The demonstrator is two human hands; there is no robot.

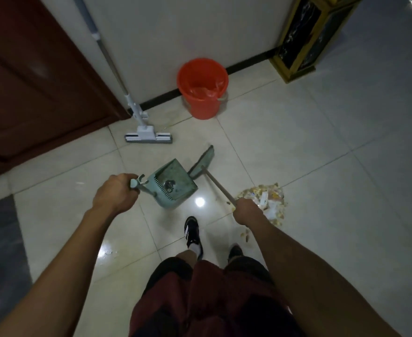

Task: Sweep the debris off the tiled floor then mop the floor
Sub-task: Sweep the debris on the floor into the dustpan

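My left hand (116, 192) grips the top of the handle of a teal dustpan (175, 182), whose pan sits in front of my feet. My right hand (247, 211) grips the thin handle of a teal broom (201, 164); its head lies just right of the dustpan. A pile of debris (270, 200), yellowish shells and white paper scraps, lies on the pale tiled floor (297, 142) right beside my right hand. A few bits trail toward my right foot. A white sponge mop (149, 136) leans against the wall, its head on the floor beyond the dustpan.
An orange bucket (202, 88) lined with an orange bag stands by the wall. A dark red door (30, 81) fills the left side. A black-and-gold stand (304, 40) is at the back right. My shoes (192, 233) are just behind the dustpan.
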